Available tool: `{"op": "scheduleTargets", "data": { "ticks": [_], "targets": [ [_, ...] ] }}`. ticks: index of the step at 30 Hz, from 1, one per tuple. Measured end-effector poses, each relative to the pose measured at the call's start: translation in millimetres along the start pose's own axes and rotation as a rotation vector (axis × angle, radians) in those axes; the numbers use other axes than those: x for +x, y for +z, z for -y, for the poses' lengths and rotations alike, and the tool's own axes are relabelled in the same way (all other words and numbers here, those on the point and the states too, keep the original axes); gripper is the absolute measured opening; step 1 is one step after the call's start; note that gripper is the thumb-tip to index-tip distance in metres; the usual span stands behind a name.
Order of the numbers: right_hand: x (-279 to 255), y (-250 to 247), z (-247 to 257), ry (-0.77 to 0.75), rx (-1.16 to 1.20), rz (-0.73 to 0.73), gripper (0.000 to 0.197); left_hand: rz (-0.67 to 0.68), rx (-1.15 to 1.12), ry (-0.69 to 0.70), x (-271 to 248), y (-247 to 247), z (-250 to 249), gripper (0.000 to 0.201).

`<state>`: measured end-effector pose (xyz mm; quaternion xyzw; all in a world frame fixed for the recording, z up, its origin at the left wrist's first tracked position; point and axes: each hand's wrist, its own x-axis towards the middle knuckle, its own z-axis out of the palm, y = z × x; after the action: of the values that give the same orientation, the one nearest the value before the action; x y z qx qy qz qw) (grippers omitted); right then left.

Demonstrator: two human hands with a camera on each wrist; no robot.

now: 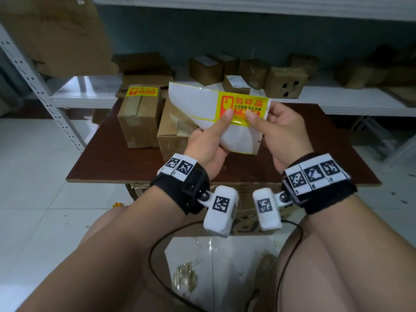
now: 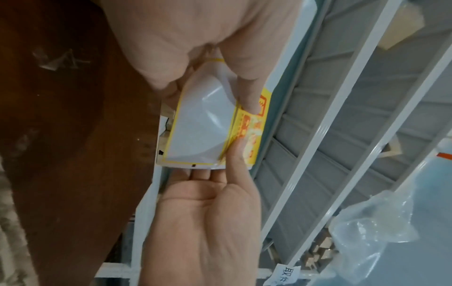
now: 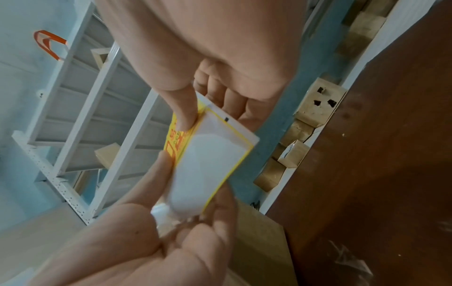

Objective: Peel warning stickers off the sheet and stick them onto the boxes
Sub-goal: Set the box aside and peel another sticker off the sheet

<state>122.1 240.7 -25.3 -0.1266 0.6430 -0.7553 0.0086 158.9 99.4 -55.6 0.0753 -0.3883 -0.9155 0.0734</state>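
Both hands hold up a white sticker sheet (image 1: 193, 102) (image 2: 203, 123) (image 3: 210, 158) above the brown table (image 1: 126, 158). One yellow warning sticker (image 1: 243, 104) (image 2: 254, 135) (image 3: 176, 143) sits at its upper right. My left hand (image 1: 221, 122) (image 2: 249, 100) pinches the sheet from below, thumb on the sticker's lower left. My right hand (image 1: 256, 118) (image 3: 186, 120) pinches the sticker's lower edge, fingers behind the sheet. On the table stands a cardboard box (image 1: 139, 118) with a yellow sticker (image 1: 141, 91) on top. Beside it is a second box (image 1: 173, 131), partly hidden by the sheet.
A low white shelf (image 1: 337, 104) behind the table carries several small cardboard boxes, one with holes (image 1: 286, 84). A perforated metal rack post (image 1: 42, 93) stands at the left. A cardboard box (image 1: 243, 224) sits under the table's near edge, with a black cable (image 1: 155, 251) by my knees.
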Motion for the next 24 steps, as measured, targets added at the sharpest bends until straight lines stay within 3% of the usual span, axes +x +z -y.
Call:
{"op": "scheduleTargets", "data": {
  "ticks": [4,7,11,14,16,18,21,24],
  "targets": [
    [-9,3,11,0.050,-0.033,0.053,0.021,-0.055,-0.008,0.098,-18,-2,-14,0.035],
    [-13,6,17,0.056,-0.088,0.053,0.008,-0.120,0.133,0.122,-26,-12,-26,0.043],
    [-17,12,12,0.020,-0.167,0.060,0.009,-0.129,0.145,0.169,-35,-24,-44,0.045],
    [-19,14,4,0.020,-0.246,0.138,0.008,-0.108,0.140,0.170,-40,-36,-58,0.043],
    [-21,16,4,0.051,-0.279,0.235,0.004,-0.110,0.284,0.160,-43,-43,-66,0.040],
    [-22,18,4,0.068,-0.276,0.321,0.019,-0.043,0.446,0.157,-46,-46,-69,0.046],
    [-26,22,5,0.004,-0.318,0.372,0.009,0.043,0.601,0.172,-47,-48,-67,0.043],
    [-21,17,2,-0.033,-0.342,0.336,0.014,0.047,0.604,0.207,-44,-47,-64,0.050]
  ]
}}
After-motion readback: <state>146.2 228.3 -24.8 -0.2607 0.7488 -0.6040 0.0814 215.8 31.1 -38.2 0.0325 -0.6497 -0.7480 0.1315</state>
